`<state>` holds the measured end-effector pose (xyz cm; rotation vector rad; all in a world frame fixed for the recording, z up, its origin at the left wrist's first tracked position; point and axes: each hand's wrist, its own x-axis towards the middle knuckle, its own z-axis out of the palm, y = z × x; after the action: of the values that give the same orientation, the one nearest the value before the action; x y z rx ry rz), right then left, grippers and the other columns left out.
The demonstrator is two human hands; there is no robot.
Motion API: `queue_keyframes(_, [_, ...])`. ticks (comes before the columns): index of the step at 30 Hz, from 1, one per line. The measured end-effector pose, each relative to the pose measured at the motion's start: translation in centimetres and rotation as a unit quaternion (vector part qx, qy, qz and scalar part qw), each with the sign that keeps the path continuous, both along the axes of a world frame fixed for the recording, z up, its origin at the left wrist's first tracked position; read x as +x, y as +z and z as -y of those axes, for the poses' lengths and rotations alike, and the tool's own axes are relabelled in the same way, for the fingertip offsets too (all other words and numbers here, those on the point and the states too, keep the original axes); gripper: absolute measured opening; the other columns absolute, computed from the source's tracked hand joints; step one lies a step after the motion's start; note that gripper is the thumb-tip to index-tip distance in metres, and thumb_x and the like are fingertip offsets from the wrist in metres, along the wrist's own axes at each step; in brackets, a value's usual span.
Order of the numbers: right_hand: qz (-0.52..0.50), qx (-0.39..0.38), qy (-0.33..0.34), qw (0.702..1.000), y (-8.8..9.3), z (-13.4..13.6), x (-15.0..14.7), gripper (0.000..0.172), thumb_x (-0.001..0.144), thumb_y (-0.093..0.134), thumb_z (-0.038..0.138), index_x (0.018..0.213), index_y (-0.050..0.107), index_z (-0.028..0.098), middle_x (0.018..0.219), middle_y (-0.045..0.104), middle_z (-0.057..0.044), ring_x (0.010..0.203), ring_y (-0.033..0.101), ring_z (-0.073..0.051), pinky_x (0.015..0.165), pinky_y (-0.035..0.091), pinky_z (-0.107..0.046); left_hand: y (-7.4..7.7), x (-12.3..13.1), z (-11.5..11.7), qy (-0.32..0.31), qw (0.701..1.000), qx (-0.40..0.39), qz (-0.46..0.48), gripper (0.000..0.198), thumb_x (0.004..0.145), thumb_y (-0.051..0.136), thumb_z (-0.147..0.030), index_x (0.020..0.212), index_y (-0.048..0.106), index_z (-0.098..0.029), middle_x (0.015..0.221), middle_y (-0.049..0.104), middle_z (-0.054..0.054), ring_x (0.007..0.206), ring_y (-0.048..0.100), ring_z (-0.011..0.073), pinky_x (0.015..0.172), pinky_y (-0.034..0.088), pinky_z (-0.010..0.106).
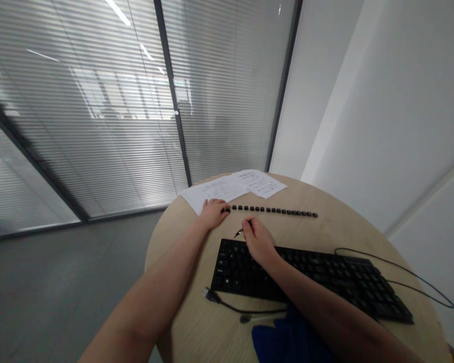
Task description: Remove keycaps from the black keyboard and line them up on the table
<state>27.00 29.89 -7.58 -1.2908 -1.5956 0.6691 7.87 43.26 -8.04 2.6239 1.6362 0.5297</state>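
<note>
A row of small black keycaps [273, 210] runs across the light wooden round table. At the row's left end, my left hand [213, 214] rests palm down, its fingertips closed around a keycap [227, 210]. My right hand [258, 239] is closed in a pinch around a slim dark pen-like tool [238, 233] with a shiny part near its tip. The tip points down and left, just above the far edge of the black keyboard [245, 275]. My right wrist and forearm pass over the keyboard and hide part of its keys.
Printed papers [219, 189] lie at the table's far side. A USB plug [212, 296] on a black cable, a thin-handled tool with a dark end [245, 318] and a blue cloth [276, 343] are in front. Another cable [408, 272] loops right. Glass partitions and a white wall stand beyond.
</note>
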Motion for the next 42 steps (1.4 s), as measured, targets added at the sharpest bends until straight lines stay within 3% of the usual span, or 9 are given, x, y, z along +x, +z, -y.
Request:
queue_keyframes(4, [-0.009,-0.001,0.005,1.0,-0.4,-0.2,0.0,0.03,0.101,0.038,0.047,0.098,0.055,0.021,0.063,0.053,0.002,0.059,0.055,-0.016,0.055,0.042,-0.026,0.6,-0.1,0.2,0.002,0.999,0.022,0.023,0.036,0.09,0.063,-0.033,0.125,0.067,-0.029,0.138,0.061,0.007,0.131,0.049,0.0312,0.115,0.027,0.06])
queue_keyframes(8, [-0.007,0.004,0.037,0.999,-0.5,0.1,0.0,0.032,0.1,0.037,0.048,0.097,0.055,0.022,0.063,0.052,0.003,0.059,0.054,-0.016,0.057,0.042,-0.025,2.6,-0.2,1.2,-0.056,0.995,0.038,0.076,0.027,0.091,0.059,-0.032,0.112,0.072,-0.021,0.123,0.069,0.009,0.115,0.059,0.0257,0.106,0.041,0.041])
queue_keyframes(11, [0.011,0.008,0.059,0.998,0.1,0.5,0.1,0.031,0.098,0.04,0.047,0.093,0.056,0.021,0.061,0.052,0.003,0.059,0.054,-0.016,0.06,0.041,-0.026,4.2,-0.2,2.8,-0.11,0.988,-0.048,0.098,0.025,0.091,0.057,-0.037,0.095,0.074,-0.019,0.09,0.072,0.004,0.085,0.064,0.0197,0.082,0.048,0.031])
queue_keyframes(14, [0.029,0.02,0.059,0.998,0.7,0.9,0.2,0.029,0.097,0.043,0.044,0.088,0.056,0.021,0.064,0.055,0.002,0.063,0.056,-0.017,0.064,0.042,-0.026,5.1,0.1,4.3,-0.193,0.961,-0.187,0.07,0.025,0.088,0.062,-0.041,0.086,0.072,-0.018,0.075,0.068,-0.001,0.07,0.059,0.015,0.066,0.042,0.025])
queue_keyframes(17, [0.038,0.019,0.043,0.998,0.8,1.0,0.2,0.027,0.097,0.044,0.042,0.086,0.058,0.02,0.067,0.058,0.0,0.065,0.057,-0.017,0.066,0.042,-0.026,5.0,0.4,5.0,-0.245,0.929,-0.274,0.036,0.022,0.083,0.068,-0.038,0.082,0.072,-0.017,0.071,0.064,-0.002,0.067,0.055,0.0127,0.062,0.039,0.024])
queue_keyframes(21, [0.059,0.012,0.038,0.997,0.7,0.9,0.2,0.026,0.098,0.045,0.04,0.089,0.059,0.02,0.071,0.061,-0.001,0.067,0.058,-0.017,0.066,0.04,-0.026,4.2,0.5,4.6,-0.266,0.91,-0.315,0.049,0.018,0.078,0.071,-0.033,0.083,0.072,-0.016,0.071,0.066,-0.002,0.068,0.057,0.0132,0.063,0.04,0.024])
queue_keyframes(30, [0.086,-0.022,0.091,0.992,0.9,0.5,0.5,0.024,0.101,0.044,0.037,0.092,0.059,0.02,0.069,0.061,0.0,0.065,0.058,-0.016,0.063,0.039,-0.025,3.8,0.3,4.2,-0.261,0.906,-0.326,0.067,0.014,0.074,0.074,-0.03,0.078,0.071,-0.017,0.068,0.066,-0.002,0.065,0.057,0.0134,0.061,0.04,0.024])
queue_keyframes(36, [0.17,0.047,0.145,0.974,1.1,1.1,0.7,0.017,0.1,0.048,0.033,0.095,0.058,0.019,0.084,0.067,-0.004,0.078,0.062,-0.018,0.072,0.04,-0.028,3.5,0.2,3.8,-0.285,0.894,-0.338,0.074,0.014,0.075,0.072,-0.029,0.076,0.067,-0.017,0.068,0.062,-0.003,0.065,0.053,0.0121,0.062,0.039,0.023])
queue_keyframes(42, [0.186,0.068,0.151,0.969,1.0,1.3,0.7,0.019,0.101,0.047,0.033,0.094,0.058,0.019,0.088,0.068,-0.005,0.079,0.063,-0.019,0.073,0.041,-0.028,3.1,0.2,3.5,-0.288,0.888,-0.35,0.081,0.015,0.074,0.074,-0.03,0.077,0.067,-0.016,0.07,0.063,-0.003,0.068,0.055,0.0128,0.063,0.04,0.023])
